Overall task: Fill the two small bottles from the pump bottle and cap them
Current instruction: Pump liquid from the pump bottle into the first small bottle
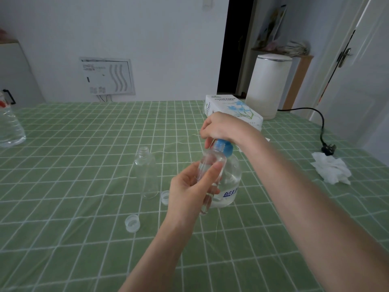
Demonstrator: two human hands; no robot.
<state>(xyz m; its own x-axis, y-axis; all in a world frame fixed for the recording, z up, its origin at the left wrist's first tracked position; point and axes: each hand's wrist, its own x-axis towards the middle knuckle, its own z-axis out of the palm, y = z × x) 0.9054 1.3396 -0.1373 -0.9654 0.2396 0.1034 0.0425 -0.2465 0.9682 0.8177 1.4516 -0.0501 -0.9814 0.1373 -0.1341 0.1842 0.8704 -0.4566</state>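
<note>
My left hand (192,190) grips a small clear bottle (211,163), tilted with its open neck up under the blue pump head (224,147) of the pump bottle (230,182). My right hand (223,128) lies curled over the top of that pump head. The pump bottle stands on the green checked tablecloth (84,157) and holds clear liquid. A second small clear bottle (146,173) stands upright and uncapped to the left. Two clear caps lie on the cloth, one (132,222) near the front, the other (165,197) partly hidden behind my left hand.
A tissue box (229,108) and a white kettle (266,85) stand at the back right, with a black cord and plug (327,148). A crumpled tissue (330,168) lies at the right. A large clear jug (9,127) stands at the left edge.
</note>
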